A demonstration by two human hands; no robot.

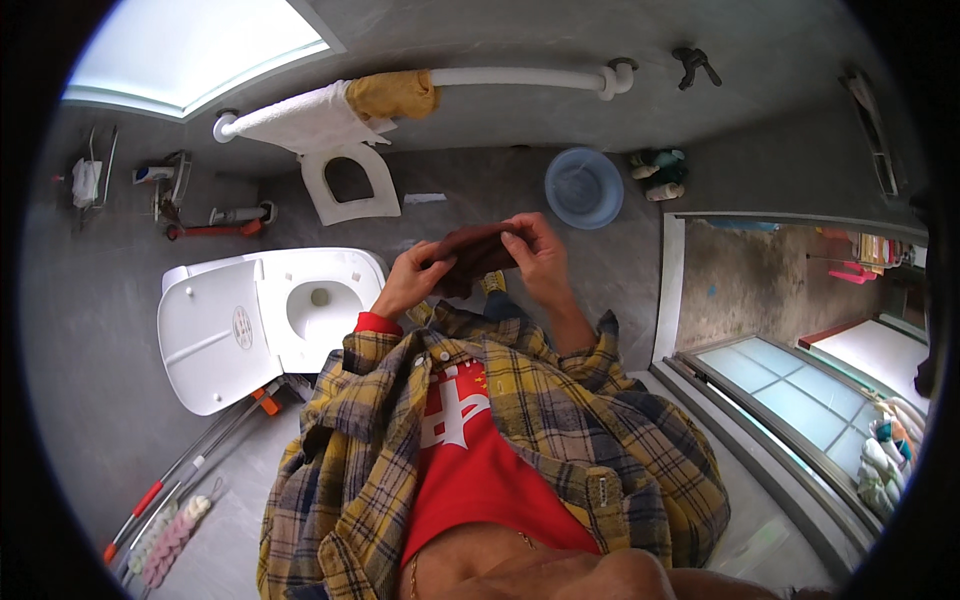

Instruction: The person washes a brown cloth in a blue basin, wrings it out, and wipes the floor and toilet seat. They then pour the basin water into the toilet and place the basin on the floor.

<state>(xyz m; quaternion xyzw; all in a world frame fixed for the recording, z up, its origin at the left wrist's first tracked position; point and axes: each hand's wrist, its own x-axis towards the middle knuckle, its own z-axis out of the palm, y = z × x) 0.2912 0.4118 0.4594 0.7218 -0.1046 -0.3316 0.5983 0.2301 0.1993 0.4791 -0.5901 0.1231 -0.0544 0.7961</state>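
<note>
Stretched between my two hands is a dark brown cloth, its lower part hanging down in folds. My left hand pinches its left end between thumb and fingers. At the other end, my right hand grips the upper edge, thumb on the near side. The white toilet stands to the left of my hands with its lid raised. Beyond my hands, against the far wall, is a white ring-shaped seat.
A white towel and a mustard towel hang over a white pipe. A blue basin sits on the floor at far right, beside several shoes. Long-handled tools lean at left. A doorway opens on the right.
</note>
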